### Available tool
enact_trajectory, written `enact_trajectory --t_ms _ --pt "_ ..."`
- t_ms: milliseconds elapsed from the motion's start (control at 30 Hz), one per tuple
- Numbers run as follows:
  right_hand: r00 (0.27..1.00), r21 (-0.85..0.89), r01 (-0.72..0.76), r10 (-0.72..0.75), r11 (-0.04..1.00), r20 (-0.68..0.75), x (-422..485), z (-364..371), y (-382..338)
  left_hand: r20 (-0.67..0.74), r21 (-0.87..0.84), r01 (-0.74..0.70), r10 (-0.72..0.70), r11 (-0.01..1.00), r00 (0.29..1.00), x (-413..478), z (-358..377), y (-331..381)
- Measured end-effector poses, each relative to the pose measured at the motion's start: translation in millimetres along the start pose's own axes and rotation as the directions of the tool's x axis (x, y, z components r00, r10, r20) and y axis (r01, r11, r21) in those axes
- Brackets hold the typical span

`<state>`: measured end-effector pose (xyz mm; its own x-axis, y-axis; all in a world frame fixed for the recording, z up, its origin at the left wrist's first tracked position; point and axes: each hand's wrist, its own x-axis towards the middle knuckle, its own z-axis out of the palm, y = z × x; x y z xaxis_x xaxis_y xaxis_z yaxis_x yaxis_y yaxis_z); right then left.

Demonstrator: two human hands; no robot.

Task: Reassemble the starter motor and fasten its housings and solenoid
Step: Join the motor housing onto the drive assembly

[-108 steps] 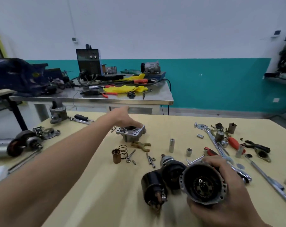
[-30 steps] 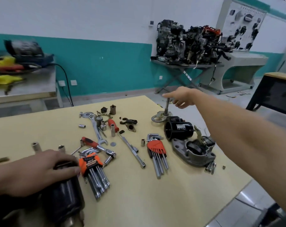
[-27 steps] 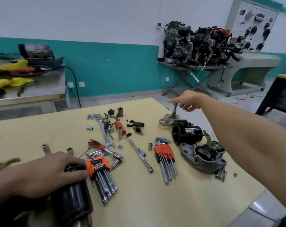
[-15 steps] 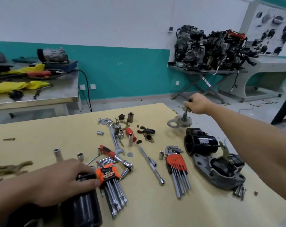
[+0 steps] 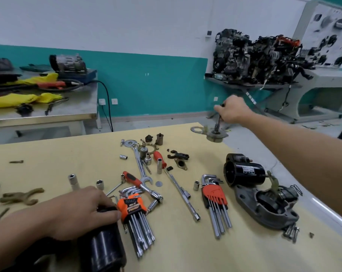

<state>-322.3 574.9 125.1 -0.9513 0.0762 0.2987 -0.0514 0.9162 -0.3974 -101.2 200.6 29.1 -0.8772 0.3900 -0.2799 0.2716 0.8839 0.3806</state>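
Two hands were occupied: the left hand (image 5: 82, 211) gripped the black motor body (image 5: 104, 250) just left of the orange hex-key set (image 5: 132, 208); the right hand (image 5: 231, 112), far beyond that set and to its right, clenched the shaft (image 5: 218, 122) of a flanged part (image 5: 215, 136).

table (image 5: 68, 158) pale yellow | hex key holders (image 5: 132, 206) orange | motor housing (image 5: 105, 250) glossy black | wall band (image 5: 156, 83) teal | cloth (image 5: 19, 98) yellow

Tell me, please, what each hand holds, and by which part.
The right hand holds the flanged shaft by its top end; left hand grips the black motor housing at its far end.
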Motion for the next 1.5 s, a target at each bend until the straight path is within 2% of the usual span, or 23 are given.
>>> enact_trajectory --t_ms 167,400,433,500,567,633,700,733,800,900,1000,1133,1200,1300,1400,1500 --pt "0.991 0.033 -0.123 0.121 0.992 0.049 -12.4 41.6 23.9 -0.01 -0.02 -0.02 0.02 1.0 1.0 -5.5 -6.1 4.4" --pt "0.969 0.154 -0.148 0.112 0.977 0.22 -11.0 53.5 32.2 0.102 -0.082 -0.019 0.027 0.996 0.994 -2.5 -20.0 -0.6" --pt "0.962 0.128 -0.14 0.104 0.982 0.252 -10.5 51.0 29.5 0.122 -0.089 -0.022 0.033 0.996 0.992 -2.0 -23.0 -0.1" --pt "0.961 -0.041 -0.089 0.097 0.995 0.26 -12.1 41.6 20.3 0.138 -0.099 -0.034 0.048 0.994 0.989 -2.8 -29.6 -1.2" --pt "0.988 -0.257 -0.031 0.069 0.966 0.14 -21.4 30.1 6.4 0.106 -0.1 -0.024 0.035 0.995 0.994 -6.1 -37.2 -5.4" --pt "1.0 -0.325 0.014 -0.014 0.946 0.003 -39.5 24.5 -16.7 0.045 -0.112 0.0 0.005 0.994 0.999 -11.1 -44.4 -13.1" --pt "0.993 -0.223 0.107 -0.116 0.969 -0.024 -71.5 26.6 -48.4 0.002 -0.135 0.041 -0.041 0.99 0.999 -18.6 -48.6 -22.4" --pt "0.985 -0.133 0.17 -0.17 0.976 0.014 -92.1 29.8 -64.7 -0.012 -0.134 0.066 -0.069 0.989 0.998 -22.6 -49.0 -26.9" --pt "0.95 0.048 0.27 -0.274 0.962 0.152 -142.0 38.4 -97.2 -0.052 -0.094 0.121 -0.126 0.988 0.991 -31.5 -48.5 -36.1" --pt "0.865 0.195 0.322 -0.371 0.927 0.336 -214.9 59.0 -137.9 -0.156 -0.034 0.231 -0.233 0.972 0.96 -51.8 -45.7 -44.9" --pt "0.808 0.163 0.33 -0.368 0.93 0.461 -270.9 76.0 -164.5 -0.233 -0.07 0.346 -0.353 0.936 0.906 -81.0 -41.2 -50.3" --pt "0.739 0.067 0.385 -0.351 0.92 0.575 -306.4 89.9 -182.9 -0.105 -0.125 0.431 -0.444 0.894 0.89 -126.2 -10.4 -58.8" --pt "0.716 0.117 0.33 -0.329 0.937 0.615 -309.2 94.4 -187.4 -0.056 -0.205 0.396 -0.414 0.895 0.908 -135.2 7.3 -57.0" --pt "0.678 0.215 0.248 -0.328 0.945 0.658 -315.0 101.6 -190.8 -0.12 -0.438 0.228 -0.307 0.87 0.944 -133.7 25.6 -51.6" --pt "0.718 0.32 0.159 -0.332 0.934 0.611 -322.9 109.7 -190.3 -0.156 -0.566 0.126 -0.256 0.815 0.954 -137.1 33.1 -49.8" --pt "0.751 0.378 0.09 -0.312 0.921 0.582 -323.7 114.9 -186.4 -0.192 -0.549 0.104 -0.246 0.829 0.95 -140.8 43.2 -54.8"
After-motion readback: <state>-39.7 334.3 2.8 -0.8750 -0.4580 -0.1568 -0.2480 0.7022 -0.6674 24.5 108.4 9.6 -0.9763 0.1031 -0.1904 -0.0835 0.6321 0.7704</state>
